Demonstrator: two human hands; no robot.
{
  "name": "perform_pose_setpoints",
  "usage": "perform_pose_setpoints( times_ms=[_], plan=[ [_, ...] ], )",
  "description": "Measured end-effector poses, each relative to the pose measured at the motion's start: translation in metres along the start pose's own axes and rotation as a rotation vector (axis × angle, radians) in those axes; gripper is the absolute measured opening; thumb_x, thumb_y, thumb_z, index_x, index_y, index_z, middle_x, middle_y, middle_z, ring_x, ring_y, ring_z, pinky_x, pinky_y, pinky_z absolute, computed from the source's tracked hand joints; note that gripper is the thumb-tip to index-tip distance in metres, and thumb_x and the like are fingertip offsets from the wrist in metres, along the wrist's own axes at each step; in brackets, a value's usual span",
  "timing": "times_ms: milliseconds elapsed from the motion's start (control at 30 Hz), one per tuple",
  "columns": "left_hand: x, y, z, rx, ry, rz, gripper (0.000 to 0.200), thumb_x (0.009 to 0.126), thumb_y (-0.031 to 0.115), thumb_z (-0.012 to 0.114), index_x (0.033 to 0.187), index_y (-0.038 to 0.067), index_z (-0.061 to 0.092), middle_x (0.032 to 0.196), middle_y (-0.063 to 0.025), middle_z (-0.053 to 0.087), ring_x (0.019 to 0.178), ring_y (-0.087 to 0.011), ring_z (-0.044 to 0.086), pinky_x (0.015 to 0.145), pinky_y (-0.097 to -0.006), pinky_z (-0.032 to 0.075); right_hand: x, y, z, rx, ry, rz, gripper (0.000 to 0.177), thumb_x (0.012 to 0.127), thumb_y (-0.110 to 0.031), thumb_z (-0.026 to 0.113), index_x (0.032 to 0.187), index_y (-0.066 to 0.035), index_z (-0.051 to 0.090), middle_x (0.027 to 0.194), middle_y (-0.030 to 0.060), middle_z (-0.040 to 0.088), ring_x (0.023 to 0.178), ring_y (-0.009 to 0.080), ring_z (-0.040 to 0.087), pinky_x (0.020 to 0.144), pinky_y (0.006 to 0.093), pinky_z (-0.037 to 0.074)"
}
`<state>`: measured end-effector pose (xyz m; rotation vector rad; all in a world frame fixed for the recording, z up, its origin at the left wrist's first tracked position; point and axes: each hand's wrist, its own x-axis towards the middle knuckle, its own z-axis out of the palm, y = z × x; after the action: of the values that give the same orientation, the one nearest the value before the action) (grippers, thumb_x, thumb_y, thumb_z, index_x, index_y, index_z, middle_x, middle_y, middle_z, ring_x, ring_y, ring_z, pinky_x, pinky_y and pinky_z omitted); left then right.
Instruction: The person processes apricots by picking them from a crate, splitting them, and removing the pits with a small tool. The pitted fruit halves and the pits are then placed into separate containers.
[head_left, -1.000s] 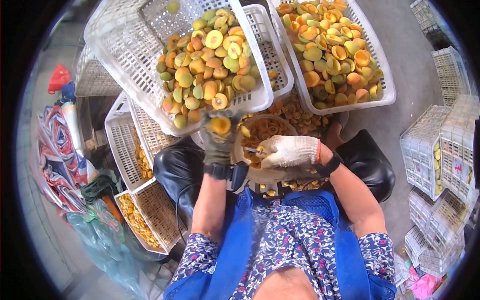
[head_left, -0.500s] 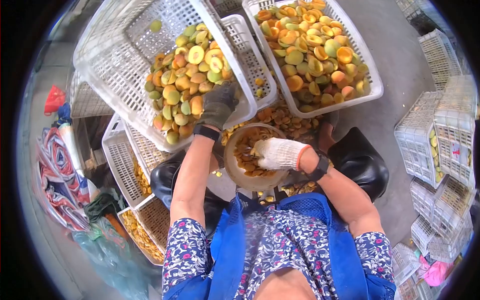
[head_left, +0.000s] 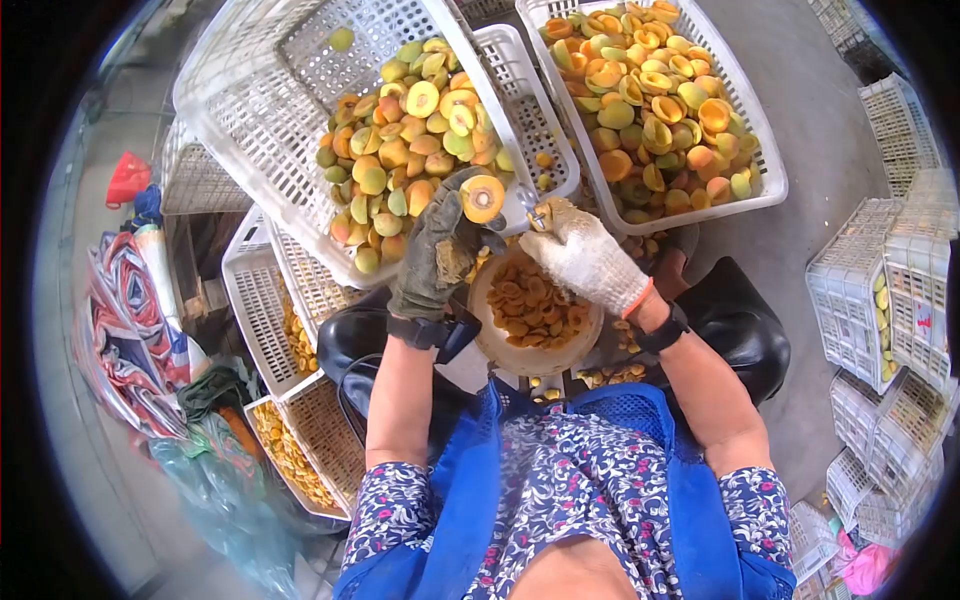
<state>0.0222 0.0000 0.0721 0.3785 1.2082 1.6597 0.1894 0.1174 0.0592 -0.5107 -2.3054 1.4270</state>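
My left hand [head_left: 437, 250], in a dark grey glove, holds a halved fruit [head_left: 482, 198] with its cut face and pit showing. My right hand [head_left: 585, 252], in a white knit glove, is closed round a small metal tool [head_left: 530, 212] whose tip points toward the fruit. Below both hands, a round bowl [head_left: 497, 345] holds many small orange pieces. At the upper left, a tilted white crate [head_left: 235, 190] contains fruit, some of it cut. Another white crate [head_left: 775, 175] at the upper right is full of halved fruit.
Crates [head_left: 262, 335] with orange pieces stand at the left, near striped sacks [head_left: 140, 330] and a greenish plastic bag [head_left: 225, 500]. Stacked white crates [head_left: 845, 270] line the right side. Dark boots or coverings [head_left: 735, 325] flank the bowl.
My left hand has come out of the tilted crate with a halved fruit. My right hand has lifted from the bowl toward it, and the tool now shows. The view has shifted slightly.
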Motion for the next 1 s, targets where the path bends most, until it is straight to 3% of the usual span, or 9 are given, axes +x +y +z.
perform_pose_setpoints(
  times_ms=[33, 100, 133, 367, 433, 567, 667, 733, 1000],
  plan=[
    [-0.004, -0.002, 0.003, -0.053, -0.031, -0.001, 0.051, 0.096, 0.032, 0.054, 0.134, 0.001, 0.043, 0.112, -0.0090, 0.059, 0.091, -0.0195, 0.062, 0.071, -0.0363, 0.055, -0.001, 0.004, 0.005, -0.001, -0.003, 0.003, 0.015, 0.084, -0.011, 0.057, 0.096, -0.002, 0.061, 0.093, 0.0185, 0.060, 0.081, 0.0357, 0.061, 0.070, 0.0413, 0.051],
    [-0.008, -0.003, 0.015, 0.284, -0.047, 0.151, 0.051, 0.095, 0.033, 0.054, 0.134, 0.002, 0.044, 0.112, -0.0075, 0.059, 0.094, -0.0185, 0.061, 0.074, -0.0361, 0.054, -0.003, 0.010, 0.016, -0.165, 0.071, -0.212, 0.014, 0.082, -0.008, 0.059, 0.094, -0.003, 0.063, 0.089, 0.0152, 0.059, 0.075, 0.0314, 0.061, 0.063, 0.0389, 0.051],
    [-0.007, -0.006, 0.020, 0.115, -0.027, 0.128, 0.051, 0.096, 0.034, 0.054, 0.135, 0.002, 0.043, 0.115, -0.0080, 0.057, 0.099, -0.0185, 0.059, 0.078, -0.0355, 0.052, -0.002, 0.005, 0.014, -0.089, 0.059, -0.123, 0.023, 0.085, -0.015, 0.064, 0.099, 0.000, 0.054, 0.082, 0.0213, 0.062, 0.080, 0.0410, 0.061, 0.065, 0.0437, 0.047],
    [-0.003, -0.028, 0.026, -0.059, -0.016, 0.175, 0.049, 0.098, 0.031, 0.051, 0.136, 0.002, 0.042, 0.127, -0.0094, 0.052, 0.115, -0.0199, 0.053, 0.097, -0.0356, 0.045, -0.008, 0.013, 0.024, -0.138, 0.113, -0.110, 0.022, 0.086, -0.015, 0.064, 0.099, -0.001, 0.054, 0.077, 0.0209, 0.060, 0.078, 0.0419, 0.060, 0.065, 0.0455, 0.047],
    [-0.002, -0.032, 0.025, -0.056, -0.015, 0.175, 0.048, 0.098, 0.030, 0.052, 0.136, 0.002, 0.042, 0.127, -0.0092, 0.052, 0.115, -0.0195, 0.053, 0.098, -0.0354, 0.045, -0.011, 0.020, 0.024, -0.631, 0.098, -0.345, 0.020, 0.084, -0.014, 0.065, 0.098, -0.003, 0.057, 0.085, 0.0179, 0.062, 0.079, 0.0388, 0.062, 0.064, 0.0431, 0.048],
    [-0.003, -0.032, 0.028, 0.027, 0.031, 0.172, 0.049, 0.098, 0.031, 0.052, 0.135, 0.001, 0.043, 0.127, -0.0092, 0.052, 0.115, -0.0181, 0.053, 0.099, -0.0329, 0.044, -0.012, 0.019, 0.027, -0.644, 0.109, -0.310, 0.019, 0.081, -0.014, 0.066, 0.097, -0.005, 0.061, 0.095, 0.0131, 0.062, 0.080, 0.0330, 0.062, 0.063, 0.0395, 0.048],
    [-0.003, -0.033, 0.026, 0.016, 0.014, 0.180, 0.048, 0.099, 0.032, 0.050, 0.134, 0.001, 0.043, 0.126, -0.0090, 0.052, 0.115, -0.0170, 0.053, 0.099, -0.0311, 0.044, -0.011, 0.020, 0.028, -0.337, 0.052, -0.129, 0.019, 0.079, -0.013, 0.067, 0.096, -0.006, 0.064, 0.098, 0.0096, 0.059, 0.079, 0.0290, 0.060, 0.063, 0.0368, 0.048],
    [-0.004, -0.035, 0.024, 0.021, 0.007, 0.185, 0.048, 0.099, 0.033, 0.049, 0.134, 0.001, 0.043, 0.125, -0.0089, 0.053, 0.115, -0.0165, 0.053, 0.099, -0.0308, 0.043, -0.013, 0.018, 0.023, -0.672, 0.124, -0.384, 0.019, 0.078, -0.012, 0.067, 0.095, -0.005, 0.062, 0.090, 0.0109, 0.058, 0.074, 0.0315, 0.058, 0.063, 0.0384, 0.048],
    [0.000, -0.065, 0.019, 0.104, 0.098, 0.246, 0.047, 0.102, 0.037, 0.039, 0.130, -0.001, 0.047, 0.118, -0.0094, 0.056, 0.110, -0.0157, 0.053, 0.096, -0.0297, 0.043, -0.018, 0.022, 0.031, -0.660, 0.078, -0.369, 0.013, 0.076, -0.010, 0.064, 0.088, -0.005, 0.062, 0.091, 0.0111, 0.058, 0.075, 0.0305, 0.058, 0.064, 0.0389, 0.048]
  ],
)
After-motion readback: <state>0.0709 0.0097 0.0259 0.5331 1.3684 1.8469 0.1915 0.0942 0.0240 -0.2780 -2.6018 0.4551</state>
